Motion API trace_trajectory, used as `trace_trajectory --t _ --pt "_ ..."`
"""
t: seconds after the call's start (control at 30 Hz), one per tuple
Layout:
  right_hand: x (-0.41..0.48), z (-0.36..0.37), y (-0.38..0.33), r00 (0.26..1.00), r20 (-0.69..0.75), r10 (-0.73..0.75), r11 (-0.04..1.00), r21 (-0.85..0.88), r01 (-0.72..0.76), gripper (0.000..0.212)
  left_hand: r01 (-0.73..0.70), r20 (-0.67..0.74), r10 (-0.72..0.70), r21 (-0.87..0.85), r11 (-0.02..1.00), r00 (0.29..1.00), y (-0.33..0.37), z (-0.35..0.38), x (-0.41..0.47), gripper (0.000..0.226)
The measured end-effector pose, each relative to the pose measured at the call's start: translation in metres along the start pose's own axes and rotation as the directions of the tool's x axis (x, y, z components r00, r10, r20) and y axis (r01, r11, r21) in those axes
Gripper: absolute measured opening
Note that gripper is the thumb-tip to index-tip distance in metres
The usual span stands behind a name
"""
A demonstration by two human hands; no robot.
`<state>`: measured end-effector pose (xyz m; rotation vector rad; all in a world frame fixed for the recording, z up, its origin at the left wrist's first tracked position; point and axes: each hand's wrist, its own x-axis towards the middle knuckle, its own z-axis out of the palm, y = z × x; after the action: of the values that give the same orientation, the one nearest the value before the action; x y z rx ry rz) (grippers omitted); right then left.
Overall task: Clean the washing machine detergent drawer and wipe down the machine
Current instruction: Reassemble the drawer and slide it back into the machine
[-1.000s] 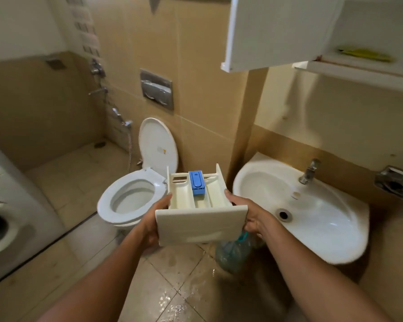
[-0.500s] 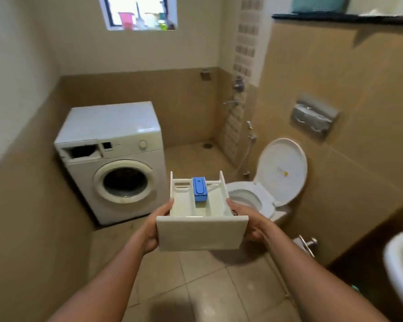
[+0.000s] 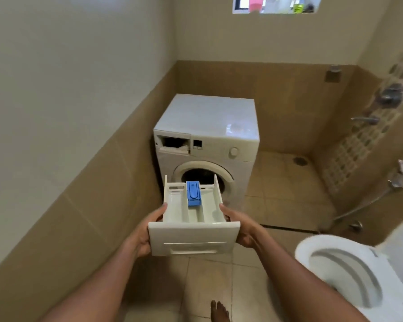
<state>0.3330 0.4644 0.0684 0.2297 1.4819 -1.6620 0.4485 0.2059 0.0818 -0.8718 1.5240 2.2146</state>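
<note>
I carry the white detergent drawer (image 3: 193, 238) level in front of me, its front panel toward me and a blue insert (image 3: 193, 192) in the middle compartment. My left hand (image 3: 141, 237) grips its left side and my right hand (image 3: 244, 231) grips its right side. Straight ahead stands the white front-loading washing machine (image 3: 207, 126) against the left wall. Its drawer slot (image 3: 173, 144) at the top left gapes dark, and the round door opening shows partly behind the drawer.
A white toilet (image 3: 349, 275) with raised lid sits at the lower right. Shower taps and a hose (image 3: 368, 119) hang on the right tiled wall. A floor drain (image 3: 300, 160) lies beyond the machine. My foot (image 3: 219, 311) shows on the tiled floor.
The view has swung left from the sink and toilet to the washing machine, which is now closer and centred. Both hands keep the same hold on the drawer.
</note>
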Motion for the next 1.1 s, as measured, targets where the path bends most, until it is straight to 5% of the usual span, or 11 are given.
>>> trace_trajectory --t 0.33,0.67,1.1 --pt "0.153 0.041 -0.103 0.99 0.134 0.035 0.999 0.026 -0.039 0.041 0.035 -0.149 -0.047 -0.08 0.996 0.988 0.105 -0.055 0.101 0.044" --pt "0.296 0.074 -0.143 0.993 -0.032 0.116 0.977 0.183 -0.108 0.042 0.2 -0.086 -0.197 0.019 0.98 0.977 0.2 -0.13 0.255 0.064" --pt "0.38 0.1 -0.165 0.971 -0.127 0.203 0.942 0.295 -0.158 0.036 0.35 -0.109 -0.34 0.097 0.932 0.934 0.256 -0.171 0.355 0.047"
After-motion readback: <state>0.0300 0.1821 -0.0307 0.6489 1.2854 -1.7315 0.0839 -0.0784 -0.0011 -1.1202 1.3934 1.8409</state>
